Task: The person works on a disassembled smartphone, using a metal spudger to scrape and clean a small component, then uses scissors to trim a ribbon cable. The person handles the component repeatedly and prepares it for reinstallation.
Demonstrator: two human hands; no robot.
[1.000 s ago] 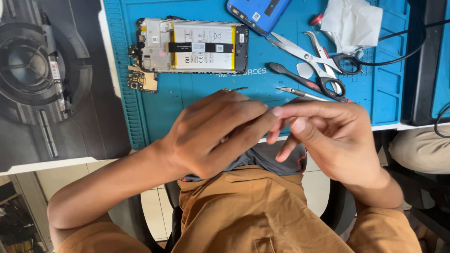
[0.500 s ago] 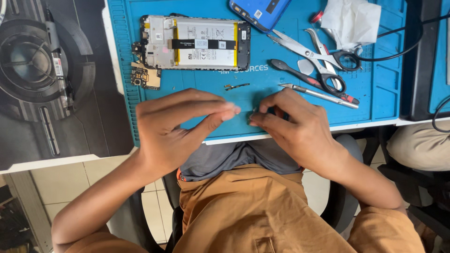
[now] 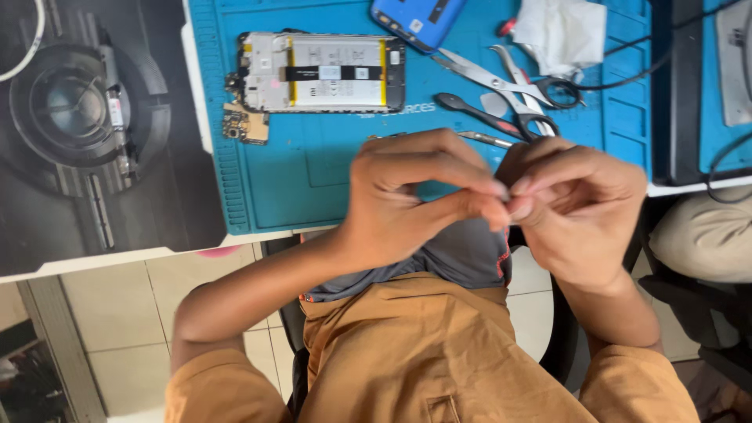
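tiny part pinched between two hands over the worktop's near edge

head view: the left hand (image 3: 407, 200) and right hand (image 3: 576, 207) meet fingertip to fingertip just off the near edge of the blue mat (image 3: 313, 172). both grips are pressed together, thumb against forefinger, on something too small to make out; whether each truly clamps it, i cannot tell. whatever sits between them is likely very light, thin and easy to drop or bend, so a gentle fingertip pinch at its edges suits it better than a squeeze.

toward the far edge lies one opened phone (image 3: 321, 72), back off and battery showing: stiff but fragile, best lifted by its long sides. one small circuit board (image 3: 246, 125) lies just beside its left end. one blue phone cover (image 3: 415, 19) sits at the far edge. right of the middle: two scissors (image 3: 509, 86), one dark-handled tool (image 3: 478, 113), one pair of tweezers (image 3: 486, 139), one white cloth (image 3: 560, 31).
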